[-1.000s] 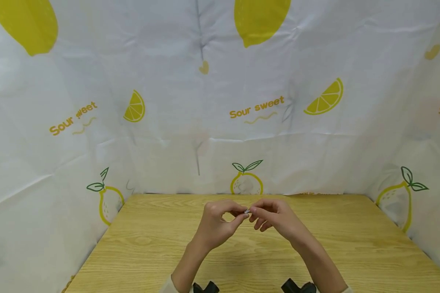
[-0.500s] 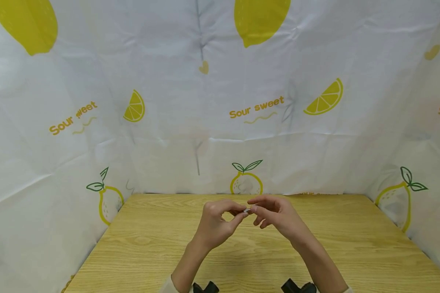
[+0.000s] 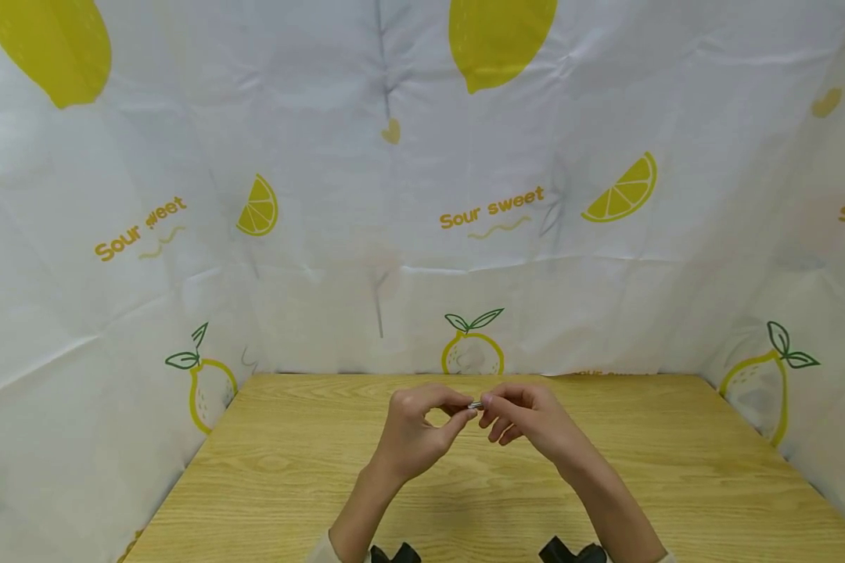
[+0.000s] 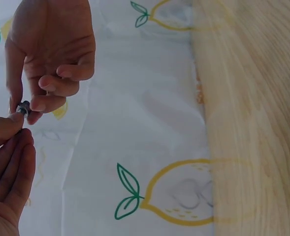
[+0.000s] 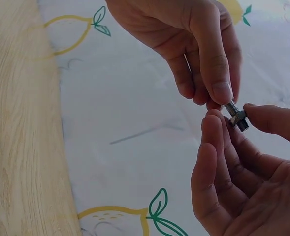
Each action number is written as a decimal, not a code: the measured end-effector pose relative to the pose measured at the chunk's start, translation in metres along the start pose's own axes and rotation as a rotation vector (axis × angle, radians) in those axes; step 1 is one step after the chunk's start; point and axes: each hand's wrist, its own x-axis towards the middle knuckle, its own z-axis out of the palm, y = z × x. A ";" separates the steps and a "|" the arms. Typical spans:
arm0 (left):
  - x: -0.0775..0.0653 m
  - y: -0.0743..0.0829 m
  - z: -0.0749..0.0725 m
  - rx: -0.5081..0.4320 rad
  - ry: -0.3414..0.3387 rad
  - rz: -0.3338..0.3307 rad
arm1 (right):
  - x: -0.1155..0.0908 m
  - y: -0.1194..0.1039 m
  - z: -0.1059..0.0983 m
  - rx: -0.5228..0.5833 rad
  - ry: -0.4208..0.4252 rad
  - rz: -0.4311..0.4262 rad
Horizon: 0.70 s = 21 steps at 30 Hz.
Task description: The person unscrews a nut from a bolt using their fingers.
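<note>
The biggest thing I have in view is the cloth, lemon-printed, hung along the far side and both flanks. In front of it lies the table, pale wood, running from the near edge back to the cloth.

Above the table, around the middle, the two hands meet. The left hand has thumb and forefinger brought together in a pinch on the bolt; I can't tell just how its remaining fingers sit. The right hand has thumb and fingertips closed about the nut, its other fingers loosely bent and holding nothing. At the near edge I get two black fittings, one by each forearm.

The bolt is in the air between the fingertips, its thread running from the left hand through the nut — a short end shows beyond. Its head, if it has one, is hidden from me.

I'd judge both to be metal: light, stiff, hard to damage — but small and smooth enough to slip. I'd hold the bolt at its left end, clear of the thread, and take the nut by two opposite flats.
</note>
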 end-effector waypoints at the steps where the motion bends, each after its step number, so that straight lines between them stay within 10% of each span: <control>1: 0.000 0.000 0.000 0.002 0.000 -0.001 | 0.000 0.000 0.000 0.004 0.005 -0.004; 21: -0.001 -0.001 0.001 0.004 0.008 -0.003 | -0.002 0.000 0.002 -0.003 0.092 -0.063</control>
